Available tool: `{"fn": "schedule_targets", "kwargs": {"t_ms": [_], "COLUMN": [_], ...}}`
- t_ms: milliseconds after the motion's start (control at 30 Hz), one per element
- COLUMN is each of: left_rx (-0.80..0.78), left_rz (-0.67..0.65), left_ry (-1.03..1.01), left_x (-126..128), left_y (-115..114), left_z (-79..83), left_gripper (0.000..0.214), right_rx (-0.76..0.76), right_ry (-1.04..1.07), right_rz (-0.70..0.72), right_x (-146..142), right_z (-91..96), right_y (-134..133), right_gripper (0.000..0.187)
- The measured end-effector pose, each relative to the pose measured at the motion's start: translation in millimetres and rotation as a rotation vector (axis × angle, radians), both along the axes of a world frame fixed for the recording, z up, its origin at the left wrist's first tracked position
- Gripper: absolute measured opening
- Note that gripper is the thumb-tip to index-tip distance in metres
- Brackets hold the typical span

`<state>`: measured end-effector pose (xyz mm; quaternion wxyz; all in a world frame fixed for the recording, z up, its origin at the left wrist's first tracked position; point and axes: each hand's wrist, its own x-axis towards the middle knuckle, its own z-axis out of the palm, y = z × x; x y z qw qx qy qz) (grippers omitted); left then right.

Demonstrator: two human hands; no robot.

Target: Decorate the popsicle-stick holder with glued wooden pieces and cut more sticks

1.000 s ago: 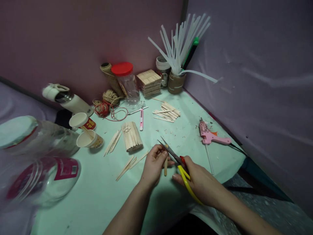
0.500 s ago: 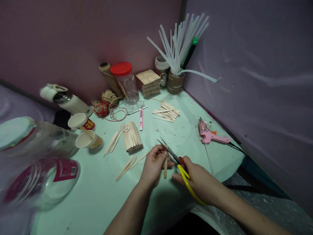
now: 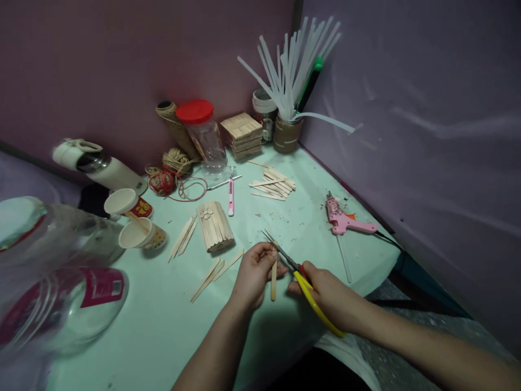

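My left hand (image 3: 256, 271) pinches a wooden craft stick (image 3: 274, 281), whose long end hangs down below the fingers. In my right hand (image 3: 325, 296) are scissors (image 3: 311, 301) with yellow and red handles. Their dark blades are nearly closed and cross the stick's upper end by my left fingertips. Beyond my left hand stands a small box covered in craft sticks (image 3: 215, 228), with round wooden pieces near its top. Cut sticks (image 3: 207, 279) lie to the left of that hand, and more pointed sticks (image 3: 183, 239) rest beside the box.
A pink glue gun (image 3: 345, 221) lies at the right. Behind are a pile of sticks (image 3: 274, 182), a pink cutter (image 3: 231, 198), a red-lidded jar (image 3: 207, 141) and a holder of glue sticks (image 3: 288, 133). Paper cups (image 3: 154, 238) and plastic jars (image 3: 101, 320) stand left.
The scissor blades have closed further across the stick's upper end. Both hands stay in nearly the same place, while the view has shifted slightly.
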<state>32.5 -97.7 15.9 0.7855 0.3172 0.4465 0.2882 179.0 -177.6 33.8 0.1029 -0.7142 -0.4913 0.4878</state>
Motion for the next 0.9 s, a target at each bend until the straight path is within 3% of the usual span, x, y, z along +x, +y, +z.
{"fn": "schedule_targets", "kwargs": {"t_ms": [467, 900], "left_rx": [-0.108, -0.17], "left_rz": [-0.134, -0.087], "left_ry": [0.029, 0.051], "left_x": [-2.7, -1.5], "left_y": [-1.7, 0.4], "left_z": [2.2, -0.5], "left_gripper": [0.03, 0.023], "right_rx": [-0.082, -0.05], "right_ry": [0.012, 0.08], "right_rz": [0.032, -0.032], "right_x": [7.7, 5.1], "right_z": [8.0, -4.6], "right_y": [-4.4, -0.5], "right_gripper": [0.04, 0.039]}}
